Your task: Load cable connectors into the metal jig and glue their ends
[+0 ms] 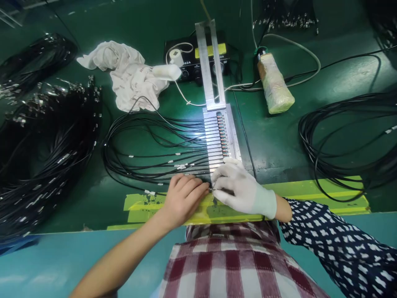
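Note:
My bare left hand (183, 199) is closed on a black cable (161, 193) at the near end of a metal fixture. Its fingertips meet those of my right hand (240, 191), which wears a white glove and pinches the cable's metal tip. Several black cables (145, 167) lie side by side across the slotted metal fixture (214, 142), their stripped ends with coloured wires lined up in its recess. To the left, these cables curve round in a loose loop, with small white labels on some. My right hand covers the fixture's near end.
A black control box (189, 68) stands behind the fixture's upright metal bracket (203, 49). A wrapped tool handle (274, 82) lies to the right, a white cloth (130, 80) to the left. Cable bundles (58, 161) fill the left side; a cable coil (313, 140) lies right.

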Action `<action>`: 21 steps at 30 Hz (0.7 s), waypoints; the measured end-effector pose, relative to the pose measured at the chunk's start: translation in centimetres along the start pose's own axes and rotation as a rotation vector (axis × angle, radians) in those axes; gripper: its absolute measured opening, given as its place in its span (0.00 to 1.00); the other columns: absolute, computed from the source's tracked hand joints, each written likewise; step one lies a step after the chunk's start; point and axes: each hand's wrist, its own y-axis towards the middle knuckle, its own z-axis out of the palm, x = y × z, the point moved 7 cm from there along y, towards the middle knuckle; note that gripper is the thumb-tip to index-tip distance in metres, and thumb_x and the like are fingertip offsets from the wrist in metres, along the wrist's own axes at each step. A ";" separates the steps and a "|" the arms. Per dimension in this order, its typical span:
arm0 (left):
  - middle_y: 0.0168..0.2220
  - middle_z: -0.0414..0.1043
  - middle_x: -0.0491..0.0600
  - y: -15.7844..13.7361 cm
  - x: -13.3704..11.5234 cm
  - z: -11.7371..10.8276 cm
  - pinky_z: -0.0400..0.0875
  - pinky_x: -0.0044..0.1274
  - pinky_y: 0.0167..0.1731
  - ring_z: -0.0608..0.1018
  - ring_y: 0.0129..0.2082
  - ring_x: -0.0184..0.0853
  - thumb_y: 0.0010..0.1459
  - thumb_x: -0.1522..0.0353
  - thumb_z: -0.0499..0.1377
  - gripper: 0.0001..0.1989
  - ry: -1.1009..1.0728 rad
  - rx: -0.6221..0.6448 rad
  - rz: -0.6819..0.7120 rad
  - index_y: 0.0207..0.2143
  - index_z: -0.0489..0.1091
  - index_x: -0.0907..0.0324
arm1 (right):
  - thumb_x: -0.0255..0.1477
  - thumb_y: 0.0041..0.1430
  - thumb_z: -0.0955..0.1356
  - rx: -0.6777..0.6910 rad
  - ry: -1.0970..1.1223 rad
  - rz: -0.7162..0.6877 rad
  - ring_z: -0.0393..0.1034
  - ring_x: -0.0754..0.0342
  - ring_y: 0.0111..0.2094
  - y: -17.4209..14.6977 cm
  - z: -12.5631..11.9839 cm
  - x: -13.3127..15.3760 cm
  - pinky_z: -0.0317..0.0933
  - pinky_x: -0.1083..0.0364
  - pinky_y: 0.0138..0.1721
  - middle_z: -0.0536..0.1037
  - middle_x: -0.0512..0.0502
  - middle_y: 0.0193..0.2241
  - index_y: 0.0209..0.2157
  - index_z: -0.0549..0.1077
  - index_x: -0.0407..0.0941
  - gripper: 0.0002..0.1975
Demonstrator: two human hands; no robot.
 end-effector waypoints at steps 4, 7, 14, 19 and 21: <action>0.39 0.77 0.51 -2.0 2.4 -1.2 0.64 0.32 0.44 0.75 0.41 0.39 0.60 0.73 0.63 0.13 0.131 -0.014 -0.033 0.47 0.70 0.58 | 0.27 0.60 0.70 -0.023 0.030 0.043 0.67 0.52 0.40 -0.4 -0.4 -0.6 0.54 0.45 0.55 0.76 0.50 0.38 0.28 0.74 0.45 0.06; 0.39 0.76 0.52 -5.1 5.5 -2.9 0.65 0.31 0.44 0.75 0.41 0.40 0.57 0.73 0.65 0.15 0.271 -0.025 -0.097 0.48 0.71 0.57 | 0.26 0.60 0.70 -0.011 0.039 0.055 0.67 0.52 0.40 -0.5 -0.5 -1.0 0.53 0.44 0.55 0.76 0.50 0.37 0.27 0.74 0.45 0.07; 0.42 0.75 0.56 -6.5 5.5 -2.9 0.66 0.34 0.46 0.75 0.44 0.43 0.58 0.72 0.64 0.18 0.286 -0.028 -0.222 0.51 0.69 0.59 | 0.24 0.60 0.69 -0.040 0.094 -0.024 0.66 0.52 0.39 0.4 -0.7 0.0 0.57 0.45 0.51 0.75 0.49 0.36 0.28 0.73 0.45 0.07; 0.35 0.75 0.50 -3.2 1.9 -0.6 0.71 0.28 0.39 0.76 0.37 0.34 0.61 0.76 0.59 0.10 -0.163 -0.107 -0.167 0.44 0.68 0.59 | 0.31 0.59 0.71 0.001 0.017 -0.039 0.69 0.47 0.45 -0.1 -1.5 -0.4 0.58 0.40 0.54 0.76 0.46 0.43 0.36 0.75 0.47 0.04; 0.34 0.74 0.48 -3.2 3.7 -2.1 0.72 0.25 0.36 0.76 0.35 0.32 0.62 0.76 0.58 0.07 -0.272 -0.162 -0.277 0.41 0.70 0.60 | 0.34 0.59 0.72 -0.051 -0.061 0.052 0.67 0.41 0.52 -0.9 -2.8 -2.6 0.58 0.37 0.55 0.73 0.42 0.51 0.44 0.74 0.48 0.12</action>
